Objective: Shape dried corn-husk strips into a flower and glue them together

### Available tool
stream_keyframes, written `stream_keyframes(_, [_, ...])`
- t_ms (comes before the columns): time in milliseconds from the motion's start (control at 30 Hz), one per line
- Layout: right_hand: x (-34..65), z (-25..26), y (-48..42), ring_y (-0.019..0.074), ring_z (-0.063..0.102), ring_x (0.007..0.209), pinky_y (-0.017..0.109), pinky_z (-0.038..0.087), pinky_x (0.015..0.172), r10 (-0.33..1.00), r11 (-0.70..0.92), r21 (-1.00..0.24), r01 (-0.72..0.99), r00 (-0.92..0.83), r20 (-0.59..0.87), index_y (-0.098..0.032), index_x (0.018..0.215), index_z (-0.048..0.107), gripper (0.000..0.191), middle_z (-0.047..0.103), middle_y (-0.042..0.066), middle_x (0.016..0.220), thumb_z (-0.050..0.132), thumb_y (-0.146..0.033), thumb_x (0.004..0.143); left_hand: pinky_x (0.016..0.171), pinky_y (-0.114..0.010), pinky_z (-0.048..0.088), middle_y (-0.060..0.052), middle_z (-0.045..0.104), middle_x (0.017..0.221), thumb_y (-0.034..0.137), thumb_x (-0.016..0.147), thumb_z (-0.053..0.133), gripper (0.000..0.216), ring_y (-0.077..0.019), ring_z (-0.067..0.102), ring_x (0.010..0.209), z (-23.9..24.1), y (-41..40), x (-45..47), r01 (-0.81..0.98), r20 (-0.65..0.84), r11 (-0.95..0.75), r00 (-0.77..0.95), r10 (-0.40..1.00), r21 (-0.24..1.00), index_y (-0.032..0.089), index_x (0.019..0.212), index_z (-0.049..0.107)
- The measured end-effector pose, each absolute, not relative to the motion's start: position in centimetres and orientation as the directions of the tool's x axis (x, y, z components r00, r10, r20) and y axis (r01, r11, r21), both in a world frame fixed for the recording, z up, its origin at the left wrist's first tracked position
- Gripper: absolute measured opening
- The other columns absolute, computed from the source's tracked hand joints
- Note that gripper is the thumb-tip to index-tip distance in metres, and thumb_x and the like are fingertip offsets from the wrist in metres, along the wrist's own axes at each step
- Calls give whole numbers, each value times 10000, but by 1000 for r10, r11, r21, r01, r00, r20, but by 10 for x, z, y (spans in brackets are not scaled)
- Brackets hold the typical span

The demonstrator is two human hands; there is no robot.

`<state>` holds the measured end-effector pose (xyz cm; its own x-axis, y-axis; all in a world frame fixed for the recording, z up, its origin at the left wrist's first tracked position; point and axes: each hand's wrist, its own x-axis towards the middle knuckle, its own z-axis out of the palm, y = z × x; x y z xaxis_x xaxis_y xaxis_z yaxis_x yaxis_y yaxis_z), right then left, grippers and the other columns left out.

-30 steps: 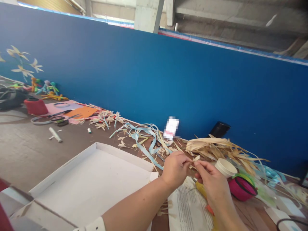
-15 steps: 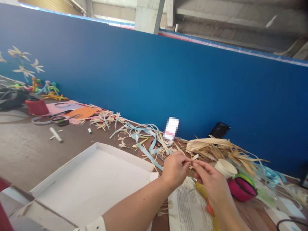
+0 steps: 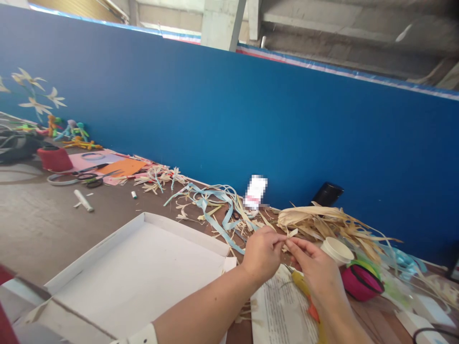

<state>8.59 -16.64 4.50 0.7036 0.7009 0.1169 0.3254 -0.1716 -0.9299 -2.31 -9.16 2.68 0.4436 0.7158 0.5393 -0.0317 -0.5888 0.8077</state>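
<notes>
My left hand [image 3: 263, 253] and my right hand [image 3: 317, 267] meet fingertip to fingertip over the right half of the table. Both are closed in a pinch on a small pale corn husk strip [image 3: 292, 233], whose tip pokes up between them; the rest of it is hidden by my fingers. Below my right hand lies a yellow glue gun [image 3: 300, 283] with an orange trigger, partly covered by that hand and wrist. A printed paper sheet [image 3: 276, 306] is spread under it. Just right of my right hand stands a cream paper cup [image 3: 337, 250].
A white box lid [image 3: 143, 272] lies left of my forearm. Behind my hands are blue ribbons [image 3: 224, 224] and dried corn husks [image 3: 315, 222]. A magenta container [image 3: 361, 282] sits to the right. Scissors [image 3: 95, 180] and a glue stick [image 3: 84, 200] lie far left. A blue partition [image 3: 229, 119] borders the back.
Both hands have shifted very slightly, still pinching the corn husk strip. Nothing else has visibly moved.
</notes>
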Motion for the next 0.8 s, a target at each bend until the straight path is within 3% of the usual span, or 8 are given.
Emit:
stream_keyframes(300, [89,47,-166,211,621,672,299,486,570,707,-95,-941,324,688,166,-175,912,668,413,678,56,782,717,-444,603,737,-251,473,-41,656,830,238,740,571,189,-151,594,798,37,-93,-21,-185,311,-252,503,806,950,175,829,725])
stream_keyframes(533, [82,51,-168,198,620,682,301,474,609,728,-118,-903,414,654,205,-191,887,605,351,669,29,776,659,-462,671,533,-211,408,-10,613,605,288,652,683,199,-89,509,537,39,-88,-18,-286,46,166,611,790,944,119,756,700])
stream_keyframes(800, [85,49,-168,223,639,746,317,465,664,731,-134,-835,533,622,279,-220,866,577,268,678,39,802,629,-423,699,515,-198,390,15,582,589,363,570,757,338,-59,479,496,36,-82,-18,-327,16,275,670,742,904,113,779,664])
